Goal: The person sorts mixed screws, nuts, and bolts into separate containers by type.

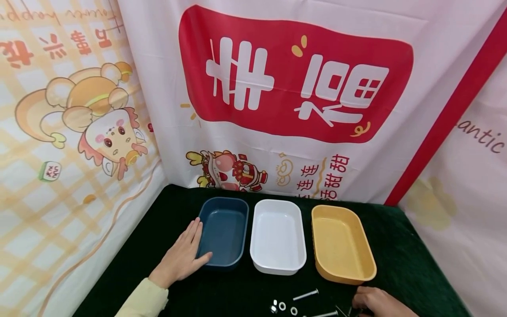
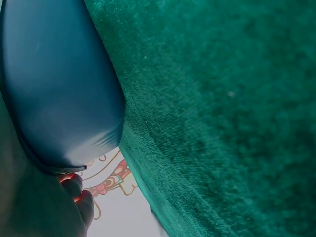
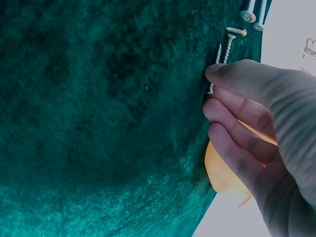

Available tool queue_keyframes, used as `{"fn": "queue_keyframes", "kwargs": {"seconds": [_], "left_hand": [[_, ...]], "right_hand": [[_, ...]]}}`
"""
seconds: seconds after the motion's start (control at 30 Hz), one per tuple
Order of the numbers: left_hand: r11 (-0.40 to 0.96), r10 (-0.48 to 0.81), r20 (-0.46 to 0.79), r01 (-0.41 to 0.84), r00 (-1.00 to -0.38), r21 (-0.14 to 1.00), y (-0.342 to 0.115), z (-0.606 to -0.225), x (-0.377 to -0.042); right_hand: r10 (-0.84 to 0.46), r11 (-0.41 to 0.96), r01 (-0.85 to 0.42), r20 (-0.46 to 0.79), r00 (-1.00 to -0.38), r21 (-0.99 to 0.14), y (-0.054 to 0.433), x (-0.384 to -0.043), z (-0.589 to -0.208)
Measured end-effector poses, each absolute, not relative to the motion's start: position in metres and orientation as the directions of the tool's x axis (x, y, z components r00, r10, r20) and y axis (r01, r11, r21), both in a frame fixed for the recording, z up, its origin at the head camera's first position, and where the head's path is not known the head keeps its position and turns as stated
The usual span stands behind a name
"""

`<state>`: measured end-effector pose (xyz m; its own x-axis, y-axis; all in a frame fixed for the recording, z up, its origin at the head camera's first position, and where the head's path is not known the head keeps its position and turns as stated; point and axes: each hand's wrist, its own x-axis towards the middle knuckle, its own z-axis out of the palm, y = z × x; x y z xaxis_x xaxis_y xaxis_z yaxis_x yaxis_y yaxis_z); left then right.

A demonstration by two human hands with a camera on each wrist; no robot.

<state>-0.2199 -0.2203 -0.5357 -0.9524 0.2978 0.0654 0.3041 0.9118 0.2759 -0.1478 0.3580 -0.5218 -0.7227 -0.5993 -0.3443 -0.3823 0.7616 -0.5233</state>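
Observation:
My left hand (image 1: 182, 253) lies along the left rim of the blue tray (image 1: 223, 233), fingers straight and thumb over the near corner. In the left wrist view, the tray's outer side (image 2: 64, 84) fills the upper left, with fingertips at its far edge. Low at the right, my right hand (image 1: 382, 303) is just in front of the yellow tray (image 1: 344, 278). Its thumb and index finger pinch a thin screw (image 3: 211, 90), whose head and threaded tip show past the thumb. Beside it lies another screw (image 3: 228, 47), with a shorter screw (image 3: 236, 31) just beyond.
A white tray (image 1: 277, 235) stands between the blue and yellow ones. In front of it lie a long bolt (image 1: 306, 295), washers (image 1: 282, 306) and a nut (image 1: 273, 309) on dark green cloth (image 1: 237, 295). Printed fabric (image 1: 158, 66) walls the back and sides.

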Motion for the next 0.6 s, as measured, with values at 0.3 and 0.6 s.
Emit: {"fn": "queue_keyframes", "kwargs": {"seconds": [0.3, 0.6], "left_hand": [[0.916, 0.296, 0.069, 0.303, -0.953, 0.261, -0.2202, -0.5354, -0.2213], [0.917, 0.291, 0.064, 0.297, -0.955, 0.265, -0.2201, -0.5349, -0.2208]], "right_hand": [[-0.585, 0.763, -0.336, -0.368, -0.723, -0.553, 0.3568, -0.1451, -0.5198], [-0.565, 0.797, -0.367, -0.378, -0.733, -0.479, 0.3546, -0.1458, -0.5172]]}}
